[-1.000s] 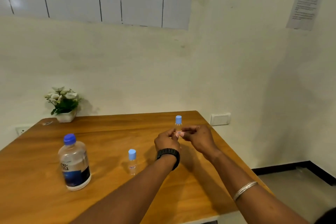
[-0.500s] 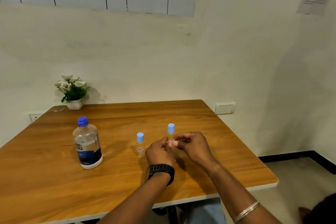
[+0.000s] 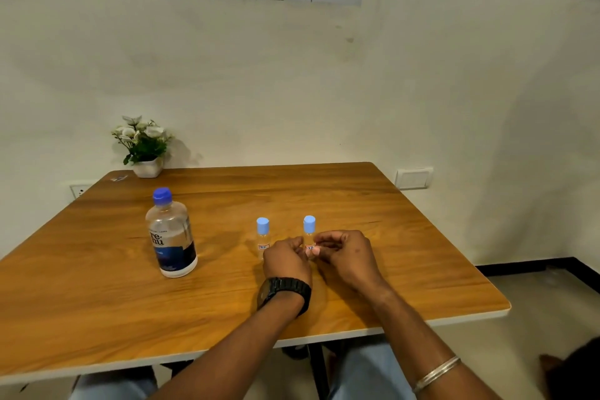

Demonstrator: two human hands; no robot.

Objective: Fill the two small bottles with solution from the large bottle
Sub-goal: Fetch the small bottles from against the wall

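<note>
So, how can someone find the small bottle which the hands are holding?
On the wooden table, right of the large bottle, stand two small blue-capped bottles. Take the right small bottle. Only this one sits between the left hand and right hand.

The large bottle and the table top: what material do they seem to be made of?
Large bottle: probably clear plastic, glossy; the liquid shows through, and the cap is blue. Table: wood or a wood-look laminate with a smooth sheen; grain lines run across it, and the edge is pale.
</note>
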